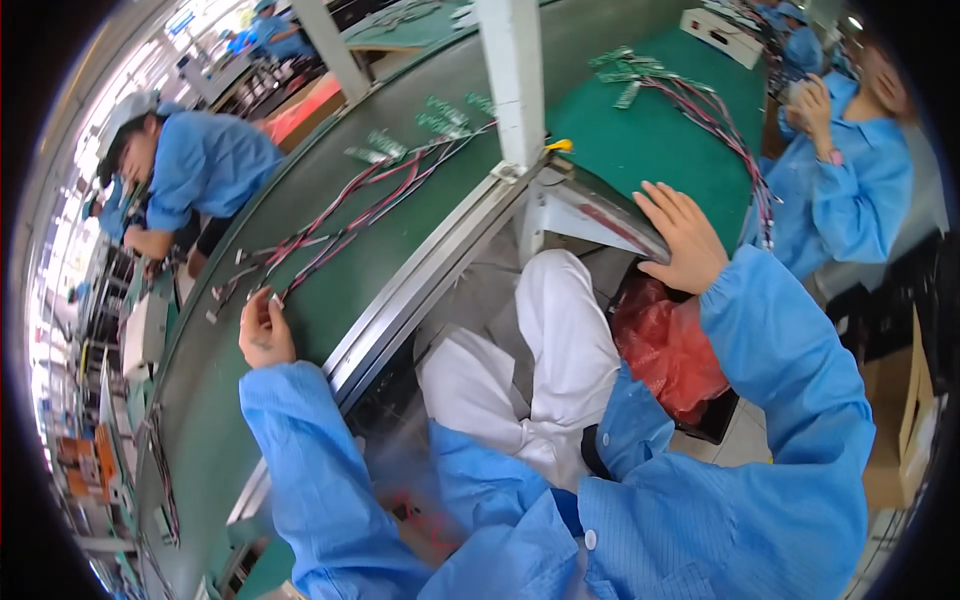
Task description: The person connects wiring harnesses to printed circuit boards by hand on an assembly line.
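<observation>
On the green belt at the left lies a bunch of wire harnesses in red, black and white, with small green circuit boards at their far ends. My left hand is at their near ends, beside small white connectors. Its fingers are curled and appear to pinch the end of one harness. My right hand holds nothing; its fingers are spread over the edge of the green table. Farther along that table lies a second bundle of wires with green boards.
A metal rail and a white post stand between belt and table. Below my right arm is a red plastic bag in a dark bin. Co-workers in blue sit at the left and right. A white box is farther back.
</observation>
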Demonstrator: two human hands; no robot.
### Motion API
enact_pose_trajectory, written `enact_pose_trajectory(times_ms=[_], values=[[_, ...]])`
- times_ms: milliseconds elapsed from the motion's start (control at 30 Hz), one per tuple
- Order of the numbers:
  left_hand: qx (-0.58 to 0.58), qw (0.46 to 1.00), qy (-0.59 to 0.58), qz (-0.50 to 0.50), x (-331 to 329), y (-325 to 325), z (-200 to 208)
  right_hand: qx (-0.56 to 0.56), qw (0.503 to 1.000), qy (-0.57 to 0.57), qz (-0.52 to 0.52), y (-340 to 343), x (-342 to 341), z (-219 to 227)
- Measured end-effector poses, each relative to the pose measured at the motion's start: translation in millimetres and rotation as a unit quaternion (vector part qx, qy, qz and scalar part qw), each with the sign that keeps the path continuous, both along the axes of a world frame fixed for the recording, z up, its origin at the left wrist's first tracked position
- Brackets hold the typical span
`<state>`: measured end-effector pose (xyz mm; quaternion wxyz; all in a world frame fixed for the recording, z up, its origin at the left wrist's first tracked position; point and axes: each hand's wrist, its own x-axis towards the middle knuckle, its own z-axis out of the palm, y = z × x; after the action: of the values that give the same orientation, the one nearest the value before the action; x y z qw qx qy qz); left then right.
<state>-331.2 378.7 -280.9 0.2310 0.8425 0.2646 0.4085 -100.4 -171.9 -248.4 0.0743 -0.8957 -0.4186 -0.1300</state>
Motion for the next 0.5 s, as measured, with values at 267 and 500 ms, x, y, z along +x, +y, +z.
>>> enact_pose_trajectory(times_ms=[267, 500], values=[[-0.029, 0.999, -0.023, -0.002, 5.8, -2.1, 5.1, 0.038, 0.999, -0.028, -0.005, 4.0, -3.0, 2.5], [-0.033, 0.998, -0.002, -0.051, -1.5, -15.7, 17.2, 0.057, 0.997, -0.059, -0.013, 11.9, -8.0, 8.9]])
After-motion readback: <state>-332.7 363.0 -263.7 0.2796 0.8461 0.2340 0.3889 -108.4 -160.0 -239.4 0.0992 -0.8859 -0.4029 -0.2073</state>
